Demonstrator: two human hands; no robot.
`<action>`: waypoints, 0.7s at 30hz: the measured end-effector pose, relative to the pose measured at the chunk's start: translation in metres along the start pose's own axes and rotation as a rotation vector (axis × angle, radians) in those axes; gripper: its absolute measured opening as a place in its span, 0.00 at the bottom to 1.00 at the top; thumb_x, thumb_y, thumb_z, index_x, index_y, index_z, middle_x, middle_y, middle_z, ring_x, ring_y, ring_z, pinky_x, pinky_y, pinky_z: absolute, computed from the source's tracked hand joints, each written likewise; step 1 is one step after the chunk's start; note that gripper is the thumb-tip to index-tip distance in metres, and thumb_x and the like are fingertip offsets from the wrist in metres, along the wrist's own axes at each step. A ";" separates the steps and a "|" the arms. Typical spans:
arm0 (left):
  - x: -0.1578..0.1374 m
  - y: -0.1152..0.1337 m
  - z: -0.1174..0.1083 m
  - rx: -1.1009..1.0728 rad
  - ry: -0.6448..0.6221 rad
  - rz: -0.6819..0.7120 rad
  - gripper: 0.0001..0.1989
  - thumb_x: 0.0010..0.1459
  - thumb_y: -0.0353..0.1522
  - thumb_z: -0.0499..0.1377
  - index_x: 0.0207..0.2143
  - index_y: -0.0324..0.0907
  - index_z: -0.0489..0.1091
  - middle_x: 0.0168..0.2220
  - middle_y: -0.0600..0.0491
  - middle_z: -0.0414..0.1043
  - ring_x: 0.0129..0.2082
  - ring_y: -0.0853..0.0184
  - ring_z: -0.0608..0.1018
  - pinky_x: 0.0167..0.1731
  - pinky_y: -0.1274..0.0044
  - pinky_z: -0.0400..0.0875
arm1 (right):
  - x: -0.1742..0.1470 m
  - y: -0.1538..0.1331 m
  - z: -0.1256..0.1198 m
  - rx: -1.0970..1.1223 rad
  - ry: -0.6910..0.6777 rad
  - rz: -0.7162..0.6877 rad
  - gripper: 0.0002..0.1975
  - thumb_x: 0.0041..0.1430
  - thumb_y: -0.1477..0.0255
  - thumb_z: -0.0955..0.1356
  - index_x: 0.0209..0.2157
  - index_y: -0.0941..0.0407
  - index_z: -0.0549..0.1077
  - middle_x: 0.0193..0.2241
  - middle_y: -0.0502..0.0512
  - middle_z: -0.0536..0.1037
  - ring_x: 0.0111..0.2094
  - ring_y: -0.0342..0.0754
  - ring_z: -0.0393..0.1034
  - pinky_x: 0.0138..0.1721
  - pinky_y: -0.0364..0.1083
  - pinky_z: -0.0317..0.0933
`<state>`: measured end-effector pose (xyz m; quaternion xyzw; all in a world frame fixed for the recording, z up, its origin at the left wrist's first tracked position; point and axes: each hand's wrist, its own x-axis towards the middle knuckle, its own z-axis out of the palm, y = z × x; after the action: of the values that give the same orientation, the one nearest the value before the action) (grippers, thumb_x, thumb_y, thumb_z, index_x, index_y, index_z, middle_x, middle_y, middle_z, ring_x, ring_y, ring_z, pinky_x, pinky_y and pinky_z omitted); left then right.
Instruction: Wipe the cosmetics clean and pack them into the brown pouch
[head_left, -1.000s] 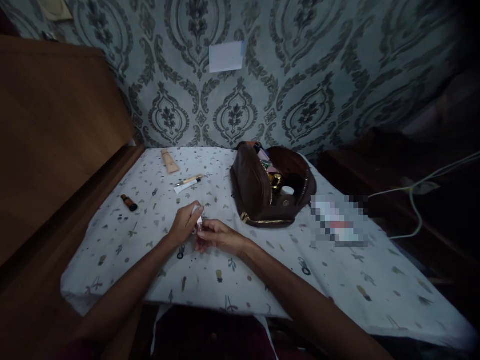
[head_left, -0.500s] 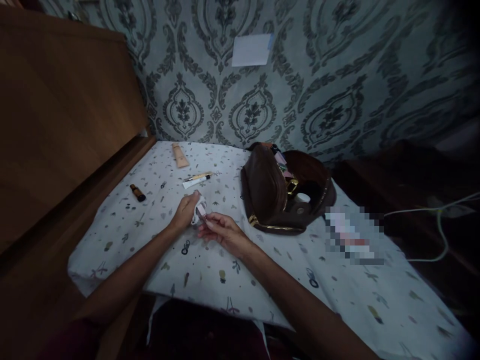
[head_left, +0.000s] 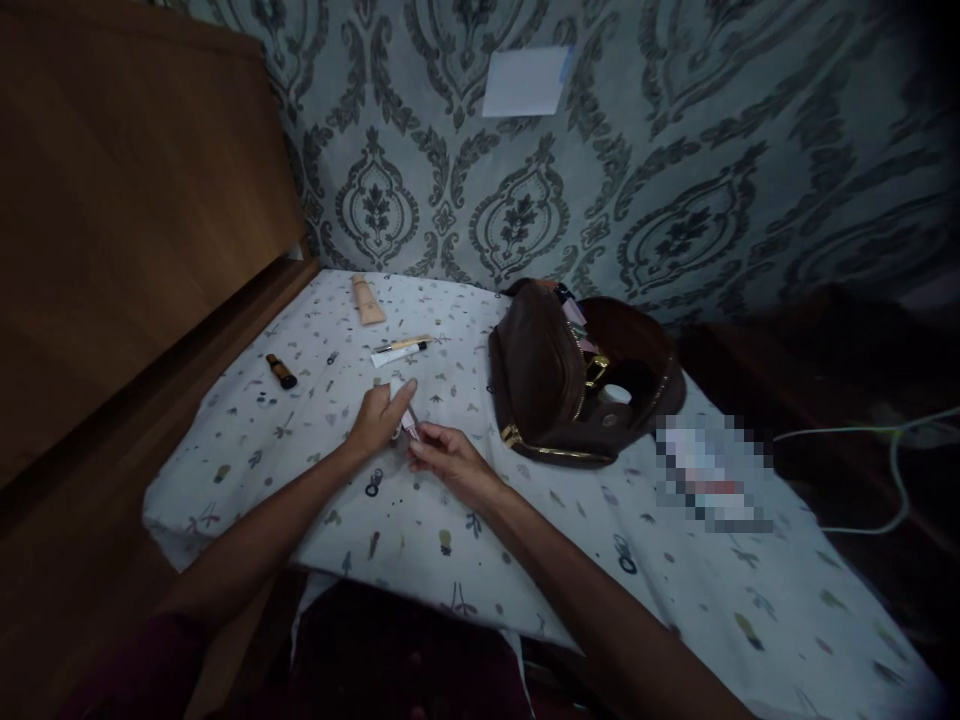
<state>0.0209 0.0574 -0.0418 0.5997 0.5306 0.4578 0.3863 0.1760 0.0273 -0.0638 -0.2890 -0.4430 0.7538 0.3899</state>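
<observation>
Over the cloth-covered table, both my hands meet at a slim pink-and-white cosmetic tube (head_left: 409, 425), perhaps a lip gloss. My left hand (head_left: 375, 420) is closed around a crumpled white cloth (head_left: 397, 388), mostly hidden by the palm and thumb, that sits against the tube's upper end. Fingertips of my right hand (head_left: 454, 462) pinch the tube's lower end. Beyond the hands lie a white tube with a black cap (head_left: 397, 356) and a thin gold-coloured stick (head_left: 405, 344). A beige squeeze tube (head_left: 367, 302) rests farther back.
To the right stands an open brown bag (head_left: 536, 365) with cosmetics and a white round lid (head_left: 616, 395) inside. A small dark amber bottle (head_left: 281, 371) lies at left. A blurred-out item (head_left: 712, 475) and a pale cable (head_left: 896, 480) are at right; a wooden cabinet (head_left: 150, 200) borders the left.
My left thumb now lies over the white cloth, which shows less than before. The tube has tilted slightly between my hands. The whole view has shifted a little.
</observation>
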 end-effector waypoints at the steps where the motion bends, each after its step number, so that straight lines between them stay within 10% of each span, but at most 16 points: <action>1: 0.001 0.000 0.000 -0.024 0.006 -0.029 0.30 0.58 0.57 0.51 0.17 0.43 0.57 0.15 0.59 0.57 0.18 0.72 0.62 0.19 0.78 0.56 | 0.000 0.000 0.000 -0.013 0.006 -0.001 0.16 0.47 0.63 0.78 0.34 0.58 0.77 0.28 0.48 0.74 0.31 0.42 0.70 0.32 0.42 0.66; 10: -0.004 0.005 0.006 -0.159 -0.044 -0.080 0.33 0.60 0.59 0.45 0.28 0.41 0.72 0.22 0.55 0.68 0.23 0.68 0.70 0.25 0.76 0.66 | 0.001 -0.003 -0.003 0.101 0.124 0.017 0.23 0.44 0.61 0.79 0.38 0.56 0.72 0.29 0.52 0.81 0.31 0.46 0.77 0.30 0.42 0.64; 16: -0.005 0.001 0.008 -0.001 -0.011 0.159 0.26 0.68 0.46 0.43 0.56 0.42 0.69 0.41 0.50 0.71 0.42 0.62 0.74 0.47 0.70 0.69 | 0.003 0.000 -0.005 0.173 0.141 -0.028 0.20 0.44 0.62 0.80 0.35 0.56 0.73 0.28 0.48 0.78 0.31 0.45 0.77 0.32 0.42 0.69; 21: -0.009 -0.002 0.011 0.200 0.083 0.379 0.21 0.67 0.37 0.50 0.60 0.42 0.63 0.47 0.47 0.69 0.47 0.61 0.73 0.50 0.69 0.67 | 0.005 0.002 -0.008 0.198 0.174 -0.046 0.19 0.44 0.63 0.80 0.33 0.55 0.72 0.27 0.47 0.77 0.28 0.43 0.75 0.31 0.43 0.71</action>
<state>0.0305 0.0493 -0.0480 0.7046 0.4666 0.4917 0.2097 0.1790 0.0343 -0.0691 -0.3031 -0.3373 0.7568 0.4708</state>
